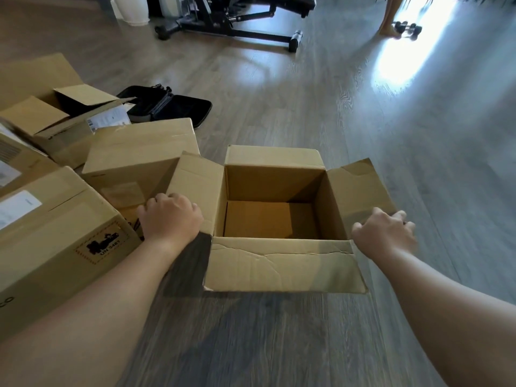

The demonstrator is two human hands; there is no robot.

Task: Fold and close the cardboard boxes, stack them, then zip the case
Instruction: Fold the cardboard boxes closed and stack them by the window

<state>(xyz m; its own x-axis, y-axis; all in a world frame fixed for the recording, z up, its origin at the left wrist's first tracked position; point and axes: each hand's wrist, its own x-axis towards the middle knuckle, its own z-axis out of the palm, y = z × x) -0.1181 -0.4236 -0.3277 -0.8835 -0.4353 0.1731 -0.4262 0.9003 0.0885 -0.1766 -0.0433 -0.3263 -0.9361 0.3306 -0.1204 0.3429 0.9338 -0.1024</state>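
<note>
While each hand's grip pinches a side flap: open box (pixel 275 219) on grey wood-look floor (pixel 279 344) (sunlit).

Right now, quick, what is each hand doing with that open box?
Left hand: fingers curled over the edge of the open box's left flap, gripping it.
Right hand: fingers curled round the edge of the right flap, gripping it.

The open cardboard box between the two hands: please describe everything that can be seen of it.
The open cardboard box is plain brown corrugated card and stands upright on the grey wooden floor. All four top flaps are spread outward; the near flap is creased. The inside looks empty, with the bottom flaps closed. The left hand grips the left flap's near edge, and the right hand grips the right flap's. The left flap overlaps a closed box beside it.
</note>
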